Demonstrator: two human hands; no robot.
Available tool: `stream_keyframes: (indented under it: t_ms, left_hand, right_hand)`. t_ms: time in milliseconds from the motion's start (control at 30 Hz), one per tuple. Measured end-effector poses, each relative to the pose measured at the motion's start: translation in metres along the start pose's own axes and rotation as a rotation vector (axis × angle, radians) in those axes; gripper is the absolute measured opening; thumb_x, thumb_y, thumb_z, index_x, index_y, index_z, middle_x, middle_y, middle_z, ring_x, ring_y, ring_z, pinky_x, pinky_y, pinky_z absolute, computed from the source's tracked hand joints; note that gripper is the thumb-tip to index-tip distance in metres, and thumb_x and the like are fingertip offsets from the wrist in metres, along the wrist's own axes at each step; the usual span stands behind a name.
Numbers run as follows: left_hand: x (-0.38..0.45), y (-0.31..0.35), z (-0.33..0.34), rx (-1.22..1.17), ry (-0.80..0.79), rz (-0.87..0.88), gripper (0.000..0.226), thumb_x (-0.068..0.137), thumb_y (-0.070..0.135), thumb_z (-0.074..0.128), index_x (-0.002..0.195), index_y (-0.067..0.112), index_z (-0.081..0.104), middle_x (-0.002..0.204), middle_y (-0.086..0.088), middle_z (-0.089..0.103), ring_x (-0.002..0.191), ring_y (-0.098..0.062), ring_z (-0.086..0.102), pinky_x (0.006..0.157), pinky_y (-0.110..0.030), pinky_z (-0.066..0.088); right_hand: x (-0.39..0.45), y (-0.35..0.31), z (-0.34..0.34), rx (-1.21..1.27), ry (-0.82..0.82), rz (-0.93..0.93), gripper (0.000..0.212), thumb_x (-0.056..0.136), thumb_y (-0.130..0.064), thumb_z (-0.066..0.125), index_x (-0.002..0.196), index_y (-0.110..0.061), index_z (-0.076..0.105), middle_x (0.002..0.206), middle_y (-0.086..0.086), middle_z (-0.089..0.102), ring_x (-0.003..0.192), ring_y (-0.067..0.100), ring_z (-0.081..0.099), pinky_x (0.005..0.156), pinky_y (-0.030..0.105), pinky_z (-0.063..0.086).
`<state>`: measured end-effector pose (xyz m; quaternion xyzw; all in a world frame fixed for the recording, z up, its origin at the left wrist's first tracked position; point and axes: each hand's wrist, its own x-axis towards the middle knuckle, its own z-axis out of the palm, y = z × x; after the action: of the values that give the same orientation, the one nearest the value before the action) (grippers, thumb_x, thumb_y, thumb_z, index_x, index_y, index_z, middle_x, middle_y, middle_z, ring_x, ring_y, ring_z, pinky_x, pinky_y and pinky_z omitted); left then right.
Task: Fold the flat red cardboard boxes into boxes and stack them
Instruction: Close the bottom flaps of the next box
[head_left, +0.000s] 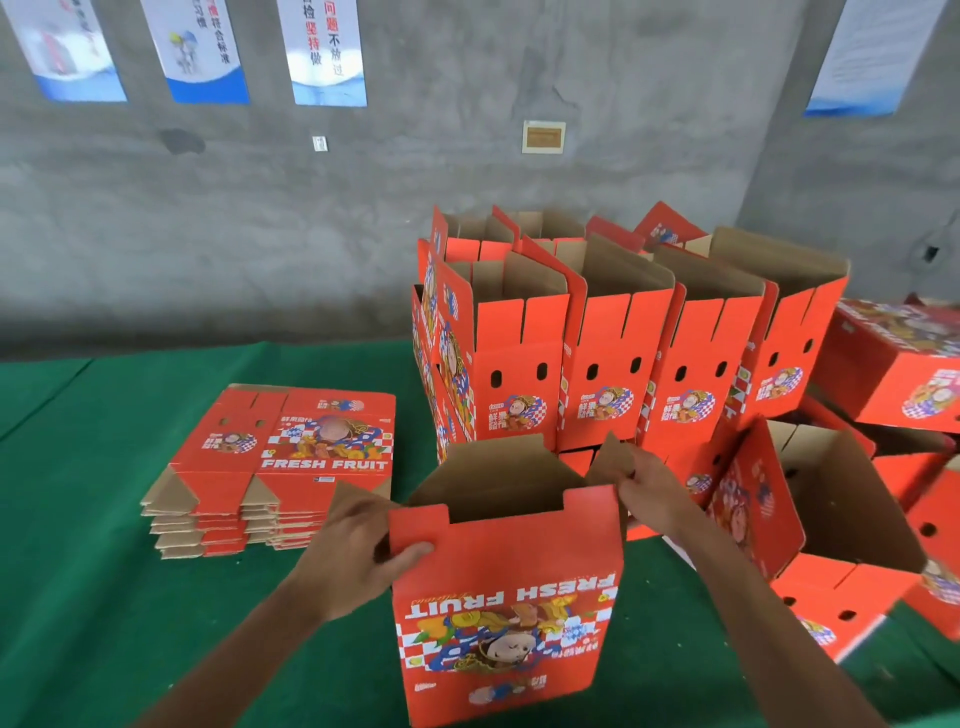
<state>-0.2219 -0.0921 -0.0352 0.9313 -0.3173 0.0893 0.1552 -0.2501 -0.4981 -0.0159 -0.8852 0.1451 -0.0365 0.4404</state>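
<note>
A red "FRESH FRUIT" cardboard box (506, 613) stands opened up in front of me, print upside down, brown flaps raised at its top. My left hand (358, 545) grips its upper left corner, thumb on the red front panel. My right hand (652, 491) pinches the flap at its upper right corner. A pile of flat red boxes (275, 467) lies to the left on the green table (104, 519). Several folded boxes (613, 358) stand stacked in rows behind the one I hold.
More folded red boxes (841, 525) lie tipped and piled at the right, some on their sides. A grey concrete wall (260, 218) with hanging posters (327, 52) backs the table. Green cloth shows at the near left.
</note>
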Motion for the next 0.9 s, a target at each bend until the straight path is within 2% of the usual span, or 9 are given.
stream_keyframes:
  t_ms: [100,200,267,333,467,633,733,833,900]
  left_hand:
    - [0.013,0.002,0.006,-0.075,-0.078,-0.241,0.093,0.084,0.092,0.030,0.156,0.033,0.028,0.129,0.011,0.060,0.129,-0.015,0.046,0.117,-0.046,0.039]
    - [0.023,0.016,0.015,0.050,-0.108,-0.191,0.074,0.093,0.081,0.015,0.158,0.052,-0.003,0.144,0.011,0.053,0.139,-0.017,0.040,0.124,-0.047,0.025]
    - [0.027,0.026,0.024,0.236,-0.117,-0.114,0.063,0.093,0.074,-0.001,0.154,0.060,0.009,0.153,0.003,0.047,0.140,-0.022,0.042,0.121,-0.051,0.023]
    - [0.035,0.034,0.029,0.365,-0.122,-0.125,0.062,0.095,0.065,0.012,0.153,0.057,0.033,0.164,-0.006,0.036,0.141,-0.034,0.044,0.114,-0.060,0.031]
    - [0.052,0.043,0.040,0.427,-0.236,-0.199,0.067,0.093,0.065,0.009,0.159,0.055,0.004,0.173,-0.008,-0.001,0.152,-0.037,0.022,0.114,-0.061,0.018]
    - [0.059,0.046,0.051,0.451,-0.235,-0.265,0.068,0.091,0.065,0.013,0.157,0.053,0.006,0.170,-0.005,0.016,0.153,-0.033,0.020,0.117,-0.066,0.010]
    - [0.059,0.050,0.046,0.417,-0.161,-0.311,0.064,0.093,0.065,0.027,0.156,0.054,0.023,0.167,-0.001,0.028,0.154,-0.033,0.023,0.110,-0.077,-0.014]
    - [0.051,0.060,0.042,0.368,-0.008,-0.303,0.070,0.079,0.063,0.057,0.145,0.040,0.056,0.156,-0.010,0.048,0.147,-0.040,0.038,0.112,-0.082,0.002]
    - [0.051,0.062,0.043,0.342,0.128,-0.326,0.087,0.071,0.062,0.069,0.150,0.030,0.052,0.162,-0.017,0.036,0.152,-0.043,0.026,0.115,-0.077,0.002]
  right_hand:
    - [-0.010,-0.003,-0.003,-0.041,-0.041,-0.058,0.029,0.105,-0.010,0.046,0.127,-0.027,0.055,0.102,0.001,0.070,0.086,0.021,0.071,0.073,0.037,0.062]
    - [-0.019,-0.001,0.003,-0.123,0.017,-0.176,0.039,0.106,-0.013,0.046,0.144,-0.024,0.049,0.106,-0.004,0.065,0.097,0.015,0.065,0.076,0.026,0.050]
    - [-0.025,0.004,0.011,-0.068,0.037,-0.247,0.040,0.109,-0.018,0.043,0.148,-0.027,0.044,0.116,-0.007,0.065,0.109,0.012,0.063,0.084,0.021,0.050]
    - [-0.029,0.009,0.019,-0.008,0.028,-0.278,0.047,0.110,-0.028,0.041,0.155,-0.037,0.032,0.138,-0.021,0.053,0.125,-0.003,0.052,0.095,0.008,0.040]
    - [-0.033,0.017,0.037,0.079,0.004,-0.334,0.056,0.105,-0.034,0.052,0.150,-0.059,0.030,0.149,-0.041,0.035,0.138,-0.017,0.033,0.104,0.005,0.032]
    - [-0.034,0.014,0.053,0.088,0.035,-0.330,0.055,0.094,-0.077,0.047,0.146,-0.061,0.038,0.145,-0.040,0.038,0.137,-0.017,0.030,0.110,0.022,0.032]
    - [-0.034,0.013,0.052,0.117,0.049,-0.340,0.044,0.104,-0.058,0.048,0.147,-0.060,0.040,0.146,-0.039,0.040,0.141,-0.014,0.027,0.113,0.016,0.024]
    - [-0.032,0.019,0.046,0.012,0.003,-0.352,0.064,0.102,-0.035,0.063,0.154,-0.055,0.031,0.154,-0.025,0.038,0.147,-0.004,0.025,0.121,0.025,0.022]
    - [-0.030,0.018,0.046,-0.050,-0.011,-0.341,0.077,0.098,-0.030,0.067,0.155,-0.055,0.023,0.157,-0.020,0.034,0.148,0.001,0.023,0.123,0.030,0.022]
